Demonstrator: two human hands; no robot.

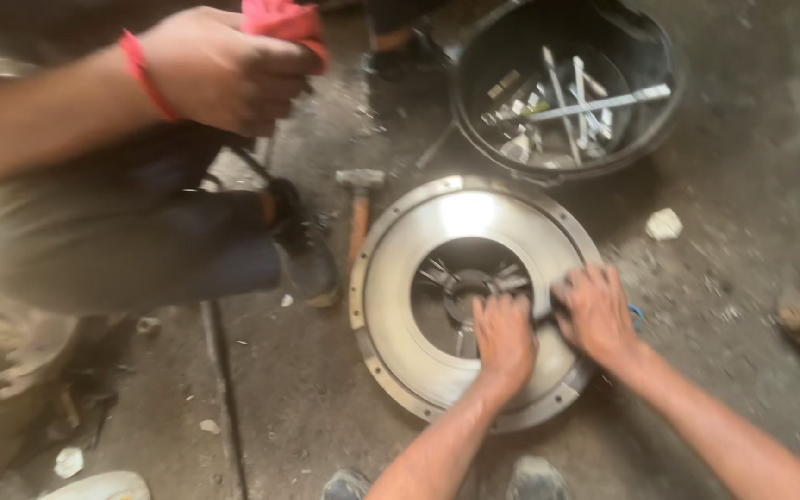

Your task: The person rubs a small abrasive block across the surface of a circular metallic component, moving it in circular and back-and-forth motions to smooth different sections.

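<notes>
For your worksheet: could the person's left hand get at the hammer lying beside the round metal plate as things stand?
Probably yes. The left hand rests on the round metal plate, and the hammer lies just off its rim with nothing between them.

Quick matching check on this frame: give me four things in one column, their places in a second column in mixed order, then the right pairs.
Things:
1. hammer
2. black bucket
3. red cloth
4. left hand

Places:
A. gripped in another person's hand at upper left
B. on the round metal disc, by its central opening
C. on the floor just left of the disc
D. behind the disc, holding metal tools

Pairs: 1-C, 2-D, 3-A, 4-B
</notes>
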